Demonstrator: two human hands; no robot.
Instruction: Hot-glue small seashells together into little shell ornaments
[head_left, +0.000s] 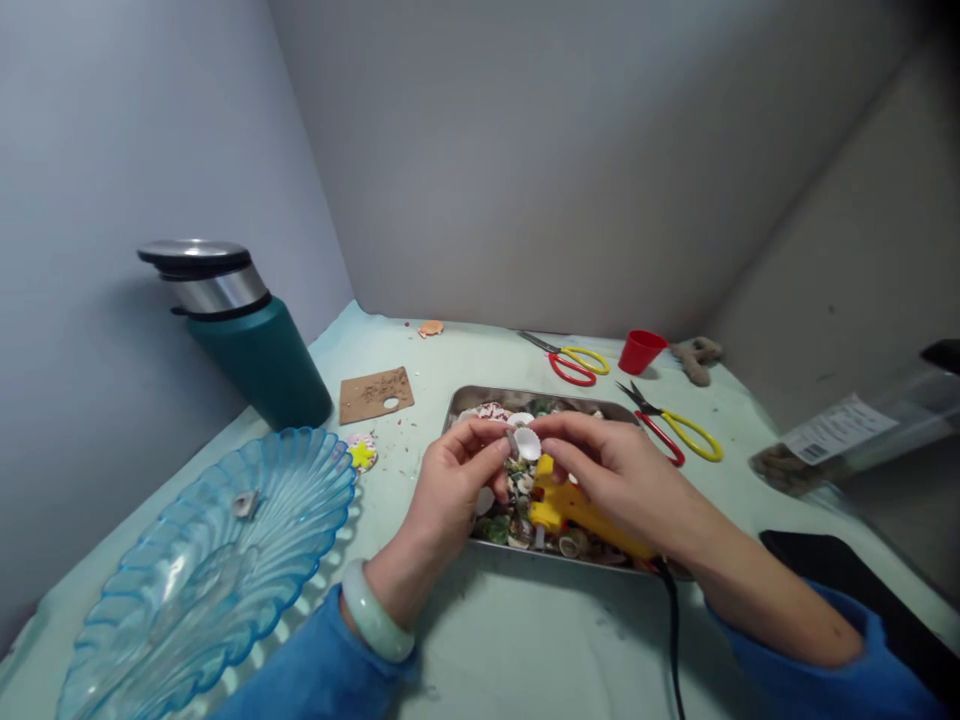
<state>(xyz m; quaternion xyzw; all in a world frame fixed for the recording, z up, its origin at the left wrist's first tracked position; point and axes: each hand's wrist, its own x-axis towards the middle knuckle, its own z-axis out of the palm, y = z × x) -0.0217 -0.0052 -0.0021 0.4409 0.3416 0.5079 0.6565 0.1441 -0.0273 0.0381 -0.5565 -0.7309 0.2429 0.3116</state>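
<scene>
Head view: both hands meet over the metal tray (459,402) — left hand (450,490) and right hand (622,480) pinch a white shell (527,443) between fingertips. Best held steady. A yellow glue gun (577,512) lies just beneath the grip, crowding it; scissors (671,425) sit beyond.

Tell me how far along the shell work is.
Done: one small piece sits in the blue glass dish. In hand: the left hand and right hand pinch a white shell together above the yellow glue gun. Left: the metal tray is heaped with loose shells.
</scene>
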